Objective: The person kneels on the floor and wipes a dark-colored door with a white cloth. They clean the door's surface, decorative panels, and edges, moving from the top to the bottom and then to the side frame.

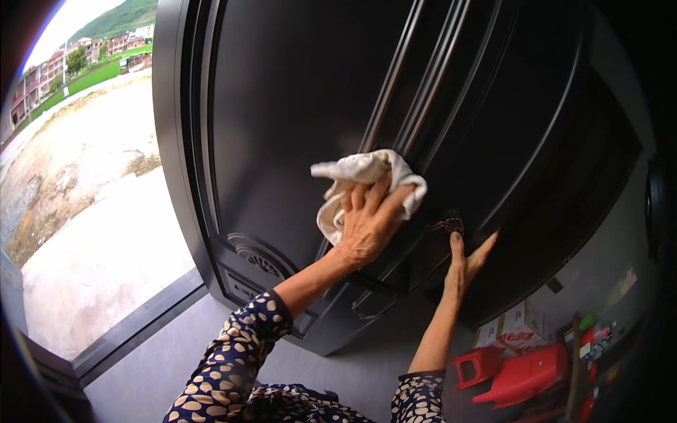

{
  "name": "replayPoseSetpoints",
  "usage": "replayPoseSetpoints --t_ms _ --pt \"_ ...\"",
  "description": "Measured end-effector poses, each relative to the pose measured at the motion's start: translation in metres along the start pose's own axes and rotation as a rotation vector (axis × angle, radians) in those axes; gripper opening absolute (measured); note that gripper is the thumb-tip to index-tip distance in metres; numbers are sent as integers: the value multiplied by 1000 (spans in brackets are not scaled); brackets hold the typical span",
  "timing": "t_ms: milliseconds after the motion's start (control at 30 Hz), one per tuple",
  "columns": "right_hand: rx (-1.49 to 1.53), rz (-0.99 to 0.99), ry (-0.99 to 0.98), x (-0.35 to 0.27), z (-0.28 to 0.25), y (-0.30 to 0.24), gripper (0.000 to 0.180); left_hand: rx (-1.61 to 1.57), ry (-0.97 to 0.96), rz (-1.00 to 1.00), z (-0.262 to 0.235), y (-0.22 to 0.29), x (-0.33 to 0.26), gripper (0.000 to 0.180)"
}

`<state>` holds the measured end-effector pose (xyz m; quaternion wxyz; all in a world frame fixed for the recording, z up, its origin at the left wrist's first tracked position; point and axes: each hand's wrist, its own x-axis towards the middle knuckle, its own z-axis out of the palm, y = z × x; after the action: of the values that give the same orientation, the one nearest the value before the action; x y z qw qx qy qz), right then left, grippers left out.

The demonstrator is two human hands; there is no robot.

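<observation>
My left hand (370, 222) presses a crumpled white cloth (367, 169) against the face of a large dark door (282, 141). The cloth bunches above and around its fingers, over the raised vertical mouldings. Lower and to the right, my right hand (462, 268) grips the door's edge. Its thumb points up along the dark surface, while the other fingers are partly hidden. Just above that thumb is a small metal fitting (448, 224). A carved round ornament (261, 261) decorates the lower left of the door.
Beyond the threshold (141, 328) on the left lies bright, pale ground (92, 233), with buildings (42, 84) farther off. On the grey floor at the lower right are red plastic stools (525, 374), a printed carton (518, 324) and a wooden bar (575, 366).
</observation>
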<state>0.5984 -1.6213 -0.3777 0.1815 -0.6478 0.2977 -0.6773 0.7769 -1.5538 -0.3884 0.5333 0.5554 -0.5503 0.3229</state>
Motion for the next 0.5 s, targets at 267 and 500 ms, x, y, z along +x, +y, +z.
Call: replayPoseSetpoints --t_ms 267,500 --pt "227 341 -24 -9 -29 42 89 186 -70 177 4 -31 19 63" --pt "228 381 75 -13 -41 59 87 112 104 48 -26 -60 90 61"
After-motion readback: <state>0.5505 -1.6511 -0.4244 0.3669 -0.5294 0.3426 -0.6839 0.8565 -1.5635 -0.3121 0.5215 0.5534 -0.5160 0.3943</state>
